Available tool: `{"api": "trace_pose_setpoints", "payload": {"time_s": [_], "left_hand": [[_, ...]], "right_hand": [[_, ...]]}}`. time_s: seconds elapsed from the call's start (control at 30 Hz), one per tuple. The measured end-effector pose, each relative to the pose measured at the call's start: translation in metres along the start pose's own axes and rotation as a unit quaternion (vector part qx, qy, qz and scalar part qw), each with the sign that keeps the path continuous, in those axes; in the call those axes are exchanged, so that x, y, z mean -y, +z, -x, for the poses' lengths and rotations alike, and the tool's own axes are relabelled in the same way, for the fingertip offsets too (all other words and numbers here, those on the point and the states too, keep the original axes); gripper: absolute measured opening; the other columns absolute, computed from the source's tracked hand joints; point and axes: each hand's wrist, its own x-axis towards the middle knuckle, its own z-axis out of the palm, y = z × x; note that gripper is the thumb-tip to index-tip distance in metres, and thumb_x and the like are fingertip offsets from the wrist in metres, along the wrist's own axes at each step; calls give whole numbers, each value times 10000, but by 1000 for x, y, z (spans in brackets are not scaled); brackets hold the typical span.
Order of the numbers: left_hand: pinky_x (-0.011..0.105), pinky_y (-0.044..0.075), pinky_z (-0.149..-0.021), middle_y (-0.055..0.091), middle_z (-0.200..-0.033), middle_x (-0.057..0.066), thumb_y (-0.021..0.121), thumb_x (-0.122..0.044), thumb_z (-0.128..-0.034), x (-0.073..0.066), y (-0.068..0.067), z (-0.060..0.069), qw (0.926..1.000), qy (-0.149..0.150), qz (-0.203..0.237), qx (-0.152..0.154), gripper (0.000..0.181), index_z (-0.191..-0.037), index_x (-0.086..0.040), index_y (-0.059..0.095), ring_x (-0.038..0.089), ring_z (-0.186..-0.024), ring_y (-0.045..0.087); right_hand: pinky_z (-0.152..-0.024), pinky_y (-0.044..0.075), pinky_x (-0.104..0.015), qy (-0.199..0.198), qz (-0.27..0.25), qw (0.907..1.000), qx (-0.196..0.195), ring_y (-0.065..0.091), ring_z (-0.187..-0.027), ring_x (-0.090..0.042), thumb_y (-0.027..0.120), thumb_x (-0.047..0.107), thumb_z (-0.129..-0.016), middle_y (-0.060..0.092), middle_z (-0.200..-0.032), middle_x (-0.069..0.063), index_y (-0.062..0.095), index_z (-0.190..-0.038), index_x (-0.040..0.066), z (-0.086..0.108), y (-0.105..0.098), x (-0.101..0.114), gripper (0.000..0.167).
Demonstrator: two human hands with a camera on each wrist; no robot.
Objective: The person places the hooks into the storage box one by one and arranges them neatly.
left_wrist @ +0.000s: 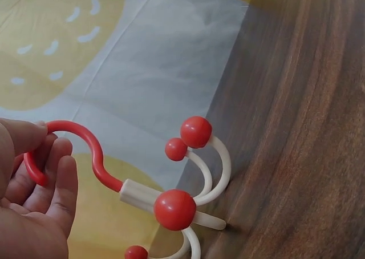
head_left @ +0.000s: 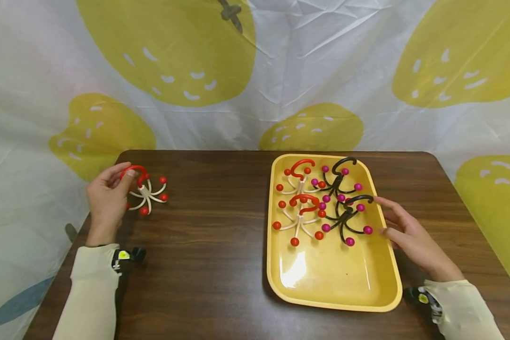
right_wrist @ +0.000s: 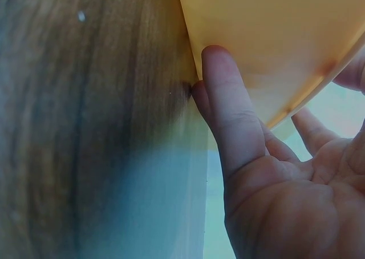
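Observation:
At the table's left side my left hand (head_left: 106, 198) pinches the red hook of a white multi-arm swivel hanger (head_left: 145, 192) tipped with red balls. The left wrist view shows the thumb and fingers around the curved red hook (left_wrist: 94, 148), the white arms touching or just above the wood. My right hand (head_left: 414, 238) lies along the right wall of a yellow tray (head_left: 335, 283). Its fingers (right_wrist: 228, 105) are extended against the tray's outer side, with other fingertips near the rim. Inside the tray stand two white-and-red hangers (head_left: 300, 222) and two black hangers (head_left: 344, 218) with magenta balls.
The brown wooden table (head_left: 204, 255) spreads between the left hand and the tray. Behind it hangs a white cloth (head_left: 276, 61) printed with yellow fruit. The tray's hangers stand close together in its far half, some arms overlapping.

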Motion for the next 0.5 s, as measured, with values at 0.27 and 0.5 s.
{"api": "trace_pose_setpoints", "payload": {"time_s": [0.27,0.5], "left_hand": [[99,544,-726,770,-859,-189,805,-78,-939,-3,0,1,9999,102,93,63,238,-1175,-46,804,-21,-808,717],[89,555,-717,782,-877,-157,800,-51,-936,-10,2,2,9993,107,336,91,259,-1189,3,785,-9,-807,739]], "right_hand": [[-718,660,-376,-12,45,10000,-26,719,-1023,-34,562,7,-1040,570,-1351,-10,321,-1653,228,1,-1,-1,695],[-738,660,-365,70,16,10000,-8,706,-1040,-9,554,10,-1042,488,-1453,-292,306,-1660,232,2,0,2,701]]}}
